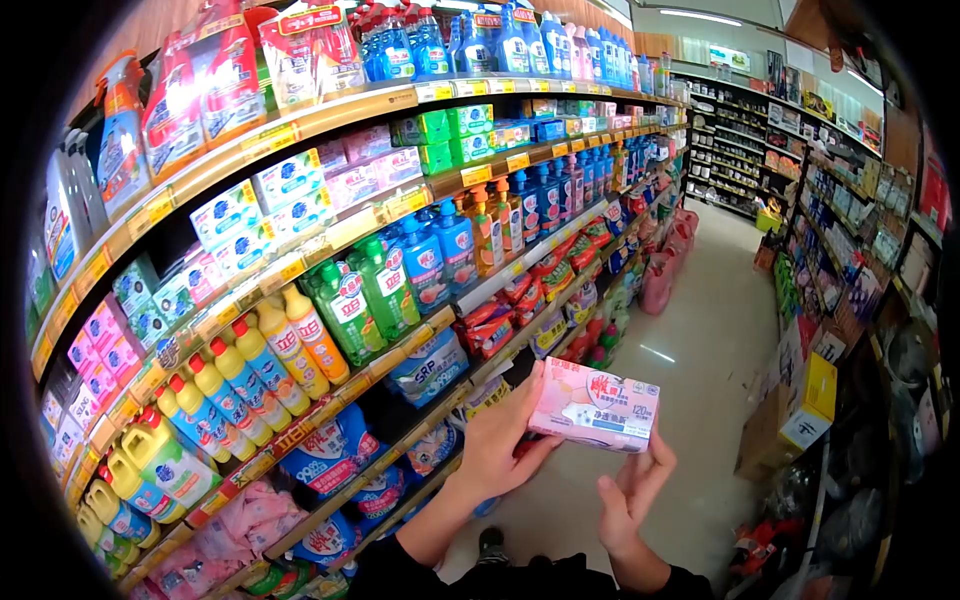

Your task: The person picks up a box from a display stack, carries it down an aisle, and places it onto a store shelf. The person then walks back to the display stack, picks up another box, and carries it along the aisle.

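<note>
A pink soap box (594,408) with Chinese print and the number 120 on its front is held up in the aisle in front of me. Its left end is gripped by my left hand (500,435), thumb underneath and fingers partly hidden behind the box. At the right end, the fingers of my right hand (635,490) press against the box's lower corner and reach behind it, while the thumb stays apart from it. The box is tilted slightly, its right end lower.
Shelves on the left carry green detergent bottles (345,312), yellow bottles (290,340), stacked soap boxes (290,180) and blue detergent bags (330,450). A yellow and brown carton (790,415) stands on the right of the aisle floor (690,350). Pink packs (665,265) stand farther ahead.
</note>
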A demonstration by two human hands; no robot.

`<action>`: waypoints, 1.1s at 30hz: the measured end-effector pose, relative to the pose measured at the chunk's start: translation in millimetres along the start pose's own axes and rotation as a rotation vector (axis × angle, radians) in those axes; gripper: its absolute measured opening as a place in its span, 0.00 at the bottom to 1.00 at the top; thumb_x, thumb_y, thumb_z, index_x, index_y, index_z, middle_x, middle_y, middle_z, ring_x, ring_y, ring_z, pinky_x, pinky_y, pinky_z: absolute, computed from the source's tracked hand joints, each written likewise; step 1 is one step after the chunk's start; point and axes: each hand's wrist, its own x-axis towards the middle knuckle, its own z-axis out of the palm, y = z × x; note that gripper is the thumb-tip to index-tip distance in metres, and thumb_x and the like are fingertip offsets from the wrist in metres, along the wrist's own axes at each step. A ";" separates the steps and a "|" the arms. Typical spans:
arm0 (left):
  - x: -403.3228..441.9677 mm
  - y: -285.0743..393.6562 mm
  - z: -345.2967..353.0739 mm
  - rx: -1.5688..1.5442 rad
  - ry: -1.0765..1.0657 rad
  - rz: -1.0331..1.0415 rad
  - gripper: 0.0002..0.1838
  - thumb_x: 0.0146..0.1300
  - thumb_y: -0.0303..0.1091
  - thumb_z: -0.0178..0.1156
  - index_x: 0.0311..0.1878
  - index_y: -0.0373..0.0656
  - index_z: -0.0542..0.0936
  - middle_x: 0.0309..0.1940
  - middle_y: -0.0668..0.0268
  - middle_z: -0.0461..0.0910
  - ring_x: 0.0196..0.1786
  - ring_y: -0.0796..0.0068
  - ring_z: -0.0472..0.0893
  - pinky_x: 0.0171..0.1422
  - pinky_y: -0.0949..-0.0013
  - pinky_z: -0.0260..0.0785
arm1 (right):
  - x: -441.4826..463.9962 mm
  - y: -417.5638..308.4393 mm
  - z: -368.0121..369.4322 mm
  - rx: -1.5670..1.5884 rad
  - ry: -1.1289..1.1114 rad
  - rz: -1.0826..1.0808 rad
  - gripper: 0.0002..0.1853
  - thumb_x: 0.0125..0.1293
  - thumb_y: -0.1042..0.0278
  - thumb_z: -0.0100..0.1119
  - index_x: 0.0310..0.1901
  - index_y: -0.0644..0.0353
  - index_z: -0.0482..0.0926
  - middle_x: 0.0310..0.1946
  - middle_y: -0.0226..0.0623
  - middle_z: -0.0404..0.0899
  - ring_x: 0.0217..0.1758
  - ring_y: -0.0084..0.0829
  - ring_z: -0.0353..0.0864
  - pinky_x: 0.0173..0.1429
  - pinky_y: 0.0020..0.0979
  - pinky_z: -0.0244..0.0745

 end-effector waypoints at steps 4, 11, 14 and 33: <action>10.8 -25.6 20.2 -0.006 0.007 0.008 0.41 0.48 0.28 0.72 0.66 0.32 0.66 0.64 0.45 0.68 0.61 0.51 0.76 0.54 0.65 0.74 | 14.3 24.1 -6.4 0.006 0.039 0.009 0.40 0.57 0.74 0.57 0.69 0.64 0.48 0.73 0.53 0.48 0.76 0.44 0.47 0.76 0.44 0.37; 26.9 -90.1 14.4 0.134 0.120 0.055 0.39 0.48 0.30 0.73 0.64 0.31 0.68 0.62 0.41 0.70 0.57 0.49 0.78 0.53 0.63 0.74 | 53.9 66.4 13.2 -0.176 -0.112 0.087 0.41 0.57 0.75 0.56 0.70 0.67 0.47 0.72 0.52 0.51 0.76 0.44 0.49 0.76 0.45 0.40; 47.7 -120.2 -4.7 0.200 0.140 0.110 0.40 0.46 0.28 0.72 0.64 0.29 0.67 0.61 0.39 0.69 0.56 0.46 0.79 0.54 0.61 0.74 | 83.8 87.4 37.0 -0.046 -0.160 0.113 0.42 0.56 0.76 0.56 0.71 0.67 0.45 0.71 0.51 0.52 0.76 0.44 0.49 0.76 0.45 0.41; 102.2 -248.7 -121.0 0.665 0.391 0.087 0.36 0.46 0.20 0.67 0.62 0.43 0.71 0.62 0.38 0.68 0.60 0.41 0.75 0.59 0.56 0.71 | 234.8 242.8 222.2 0.551 -0.557 -0.318 0.40 0.61 0.67 0.57 0.69 0.65 0.47 0.72 0.54 0.48 0.75 0.45 0.49 0.74 0.47 0.43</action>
